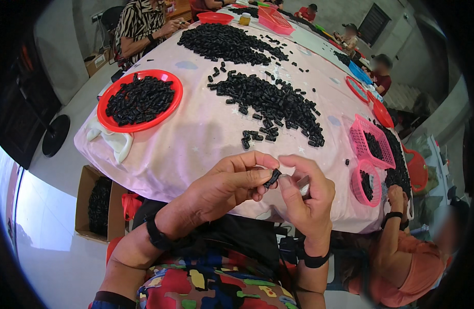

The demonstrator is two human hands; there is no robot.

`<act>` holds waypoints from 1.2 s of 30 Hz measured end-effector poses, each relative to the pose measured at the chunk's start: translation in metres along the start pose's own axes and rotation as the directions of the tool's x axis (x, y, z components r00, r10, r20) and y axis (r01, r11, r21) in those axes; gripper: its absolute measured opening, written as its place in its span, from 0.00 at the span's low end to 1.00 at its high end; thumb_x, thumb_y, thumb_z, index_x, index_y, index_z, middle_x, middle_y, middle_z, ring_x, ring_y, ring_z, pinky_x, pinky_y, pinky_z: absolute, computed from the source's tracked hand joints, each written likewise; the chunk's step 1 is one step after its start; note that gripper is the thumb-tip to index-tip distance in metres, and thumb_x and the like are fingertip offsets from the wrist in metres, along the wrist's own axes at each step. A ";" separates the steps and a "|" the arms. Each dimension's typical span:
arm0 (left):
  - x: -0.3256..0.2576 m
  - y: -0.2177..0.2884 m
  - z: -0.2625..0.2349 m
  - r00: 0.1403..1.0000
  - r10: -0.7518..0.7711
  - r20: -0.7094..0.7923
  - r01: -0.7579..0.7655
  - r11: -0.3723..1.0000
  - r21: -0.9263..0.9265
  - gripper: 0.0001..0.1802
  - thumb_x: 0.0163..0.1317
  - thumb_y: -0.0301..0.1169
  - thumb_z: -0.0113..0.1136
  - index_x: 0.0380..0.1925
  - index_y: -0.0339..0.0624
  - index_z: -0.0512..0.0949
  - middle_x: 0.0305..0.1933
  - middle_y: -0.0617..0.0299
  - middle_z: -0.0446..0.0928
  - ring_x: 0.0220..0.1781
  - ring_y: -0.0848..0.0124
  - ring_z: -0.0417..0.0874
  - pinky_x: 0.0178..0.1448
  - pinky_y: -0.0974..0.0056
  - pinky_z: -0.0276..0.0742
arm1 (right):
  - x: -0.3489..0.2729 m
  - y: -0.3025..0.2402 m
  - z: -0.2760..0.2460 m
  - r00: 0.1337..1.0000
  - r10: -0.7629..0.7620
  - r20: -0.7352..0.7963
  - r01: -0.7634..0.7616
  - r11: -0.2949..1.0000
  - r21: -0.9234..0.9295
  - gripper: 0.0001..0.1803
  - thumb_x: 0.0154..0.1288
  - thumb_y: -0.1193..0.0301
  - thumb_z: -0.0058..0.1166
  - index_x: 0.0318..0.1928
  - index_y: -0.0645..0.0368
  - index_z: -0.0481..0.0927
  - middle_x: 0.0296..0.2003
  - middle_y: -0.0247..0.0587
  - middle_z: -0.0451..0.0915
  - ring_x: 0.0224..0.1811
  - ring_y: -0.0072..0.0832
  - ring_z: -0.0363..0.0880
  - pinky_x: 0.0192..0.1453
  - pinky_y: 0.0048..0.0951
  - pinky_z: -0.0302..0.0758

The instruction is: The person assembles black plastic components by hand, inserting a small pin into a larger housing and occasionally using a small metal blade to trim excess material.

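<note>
My left hand (pixel 221 183) pinches a small black ribbed plastic piece (pixel 272 178) between thumb and fingers, above the near edge of the table. Close by on the right, my right hand (pixel 311 206) is curled, its thumb tip at the piece. A short grey, flat-looking object (pixel 303 186) sits within the right fingers; its kind is too small to make out. Beyond both hands lies a loose pile of similar black pieces (pixel 270 100). A red round tray (pixel 179 103) heaped with black pieces stands to the left.
The table has a pink cloth (pixel 196 154). A larger black pile (pixel 226 44) lies farther back. Pink baskets (pixel 356 135) stand at right, beside a co-worker in orange (pixel 417 268). A white cloth (pixel 123 147) hangs at the left edge; a cardboard box (pixel 83 206) is below.
</note>
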State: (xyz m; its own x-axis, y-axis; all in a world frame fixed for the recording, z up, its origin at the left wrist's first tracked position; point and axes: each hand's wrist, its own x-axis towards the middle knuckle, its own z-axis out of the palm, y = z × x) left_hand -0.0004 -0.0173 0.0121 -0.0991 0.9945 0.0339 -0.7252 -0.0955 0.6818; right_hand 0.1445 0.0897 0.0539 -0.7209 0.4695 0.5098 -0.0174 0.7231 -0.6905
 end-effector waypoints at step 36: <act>-0.003 0.006 0.004 0.978 0.204 0.052 -0.210 0.948 0.240 0.15 0.66 0.31 0.56 0.50 0.36 0.76 0.40 0.65 0.77 0.37 0.79 0.72 0.45 0.71 0.69 | -0.005 0.002 0.006 0.990 -0.128 -0.066 0.130 0.991 0.028 0.10 0.55 0.78 0.63 0.38 0.63 0.78 0.22 0.35 0.79 0.17 0.14 0.73 0.21 0.16 0.70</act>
State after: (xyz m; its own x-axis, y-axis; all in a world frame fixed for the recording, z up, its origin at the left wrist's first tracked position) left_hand -0.0019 -0.0202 0.0191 -0.2097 0.9550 0.2099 -0.5031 -0.2894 0.8143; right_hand 0.1439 0.0859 0.0476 -0.6657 0.4057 0.6263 -0.1298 0.7636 -0.6325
